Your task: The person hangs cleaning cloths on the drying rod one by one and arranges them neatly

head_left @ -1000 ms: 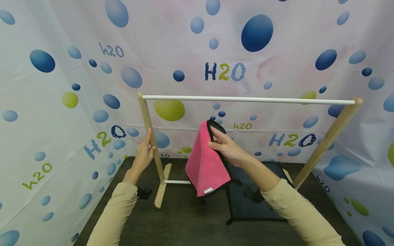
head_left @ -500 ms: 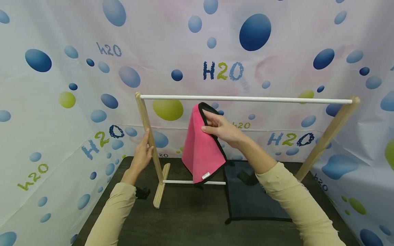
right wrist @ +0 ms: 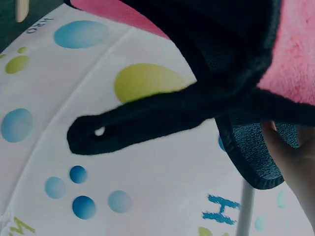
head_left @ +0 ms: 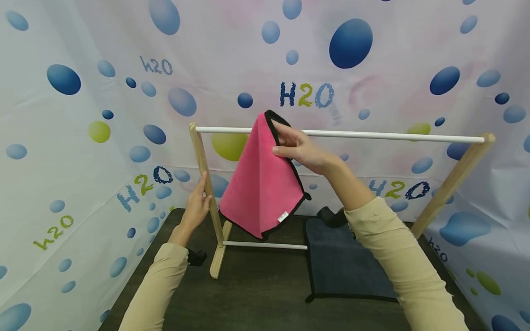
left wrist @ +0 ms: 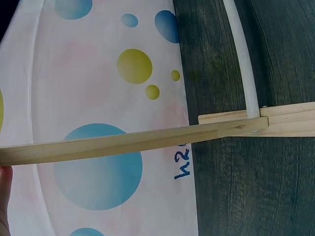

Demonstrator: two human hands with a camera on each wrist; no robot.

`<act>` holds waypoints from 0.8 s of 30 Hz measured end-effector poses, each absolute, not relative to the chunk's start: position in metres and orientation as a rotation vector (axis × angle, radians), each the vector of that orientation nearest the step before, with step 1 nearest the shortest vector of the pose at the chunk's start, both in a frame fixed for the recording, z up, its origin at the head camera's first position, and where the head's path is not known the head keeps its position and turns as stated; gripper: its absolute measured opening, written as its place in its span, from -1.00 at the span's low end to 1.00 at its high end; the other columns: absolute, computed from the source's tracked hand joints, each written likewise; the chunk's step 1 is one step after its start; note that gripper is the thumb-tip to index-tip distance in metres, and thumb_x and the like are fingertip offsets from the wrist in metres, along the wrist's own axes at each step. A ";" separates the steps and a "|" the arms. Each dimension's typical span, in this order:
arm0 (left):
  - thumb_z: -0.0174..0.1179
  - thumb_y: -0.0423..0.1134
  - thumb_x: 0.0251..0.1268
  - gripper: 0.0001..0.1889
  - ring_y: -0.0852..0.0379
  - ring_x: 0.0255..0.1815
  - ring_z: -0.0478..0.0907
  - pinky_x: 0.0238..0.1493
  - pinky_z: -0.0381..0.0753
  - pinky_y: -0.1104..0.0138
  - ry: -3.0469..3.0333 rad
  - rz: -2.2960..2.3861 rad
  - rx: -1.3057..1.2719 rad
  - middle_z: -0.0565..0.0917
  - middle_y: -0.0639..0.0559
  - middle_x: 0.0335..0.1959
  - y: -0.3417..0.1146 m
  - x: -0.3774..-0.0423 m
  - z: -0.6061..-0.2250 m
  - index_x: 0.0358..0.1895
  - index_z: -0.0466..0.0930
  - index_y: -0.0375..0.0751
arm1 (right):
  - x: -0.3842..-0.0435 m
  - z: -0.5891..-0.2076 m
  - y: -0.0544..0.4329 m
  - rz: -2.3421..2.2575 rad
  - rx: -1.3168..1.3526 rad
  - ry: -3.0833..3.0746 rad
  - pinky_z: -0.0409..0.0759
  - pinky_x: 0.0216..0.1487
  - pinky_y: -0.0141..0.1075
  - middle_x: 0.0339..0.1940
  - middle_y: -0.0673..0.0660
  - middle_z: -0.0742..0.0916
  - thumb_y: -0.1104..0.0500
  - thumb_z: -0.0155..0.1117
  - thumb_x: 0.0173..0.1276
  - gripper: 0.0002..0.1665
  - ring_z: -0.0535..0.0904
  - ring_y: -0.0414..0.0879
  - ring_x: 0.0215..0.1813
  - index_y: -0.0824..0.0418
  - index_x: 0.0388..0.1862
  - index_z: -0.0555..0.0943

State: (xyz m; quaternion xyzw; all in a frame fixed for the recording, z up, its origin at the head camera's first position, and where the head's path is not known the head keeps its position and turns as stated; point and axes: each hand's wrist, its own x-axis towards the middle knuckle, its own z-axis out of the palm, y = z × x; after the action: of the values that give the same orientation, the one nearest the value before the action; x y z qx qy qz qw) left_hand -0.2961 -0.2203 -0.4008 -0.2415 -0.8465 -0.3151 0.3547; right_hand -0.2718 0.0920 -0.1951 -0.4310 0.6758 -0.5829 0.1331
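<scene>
Pinching pink cloth at black-bound edge: right hand. Cloth raised since frame one second earlier; top then below white rail, now above it, cloth overlapping rail in head view. Lower edge hangs free, spread wider than before. Left hand grips left wooden post, same position as earlier. Dark cloth flat on table, unmoved. White label near pink cloth's lower edge; print too small to read. Backdrop lettering legible: "H2O" and "h2O", repeated in blue and green.
</scene>
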 end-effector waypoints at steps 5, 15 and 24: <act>0.07 -0.69 0.07 -0.03 -0.24 -0.25 0.45 -0.41 0.59 0.06 -2.187 -0.809 -0.621 0.42 -0.46 -0.07 -0.221 -0.296 -0.402 0.46 -0.19 0.07 | -0.281 -0.178 0.095 -1.855 -1.186 1.902 0.52 -0.13 -0.37 0.00 0.15 0.53 0.39 -0.09 0.35 -0.23 0.48 -0.16 -0.05 0.08 0.47 -0.07; 0.07 -0.71 0.05 -0.02 -0.37 -0.06 0.44 -0.35 0.60 0.02 -2.182 -0.814 -0.624 0.36 -0.51 0.09 -0.221 -0.299 -0.402 0.46 -0.18 0.08 | -0.303 -0.159 0.115 -1.966 -1.063 1.993 0.50 -0.10 -0.33 -0.07 0.08 0.53 0.35 -0.04 0.34 -0.22 0.49 -0.17 -0.07 0.02 0.47 -0.05; 0.05 -0.70 0.08 -0.11 -0.37 0.00 0.42 -0.30 0.60 0.02 -2.236 -0.854 -0.586 0.32 -0.51 0.13 -0.221 -0.296 -0.400 0.45 -0.14 -0.09 | -0.317 -0.152 0.132 -2.004 -0.861 2.179 0.45 0.01 -0.30 -0.02 0.08 0.51 0.28 0.00 0.37 -0.23 0.48 -0.17 -0.03 -0.06 0.47 -0.03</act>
State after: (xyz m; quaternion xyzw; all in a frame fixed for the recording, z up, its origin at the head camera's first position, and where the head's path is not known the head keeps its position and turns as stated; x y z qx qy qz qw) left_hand -0.2959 -0.2207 -0.3995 -0.2244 -0.8557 -0.3270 0.3323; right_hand -0.3170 0.1317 -0.1525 -0.2790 0.7066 -0.6496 0.0293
